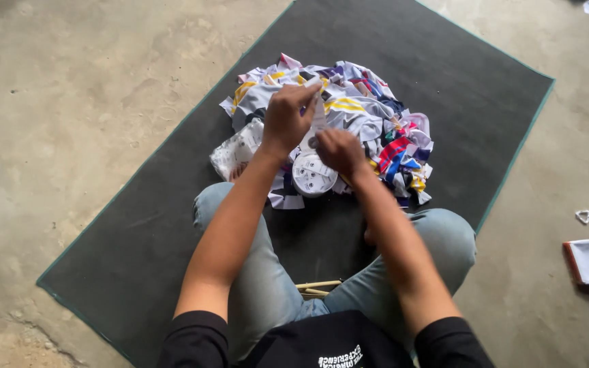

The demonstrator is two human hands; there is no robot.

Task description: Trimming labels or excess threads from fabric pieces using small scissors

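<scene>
I see left hand (286, 121) raised, fingers pinched on top end of white strip (319, 117). Right hand (341, 151) at 4 o'clock from left, closed on strip's lower end. Strip's long axis near upright, 12 to 6, taut between hands. White roll (312, 174) sits just below, at 7 o'clock from right hand, nearer right. Scrap pile (376, 129) behind at 12 o'clock, on dark mat (138, 238). Wooden sticks (318, 287) between knees.
</scene>
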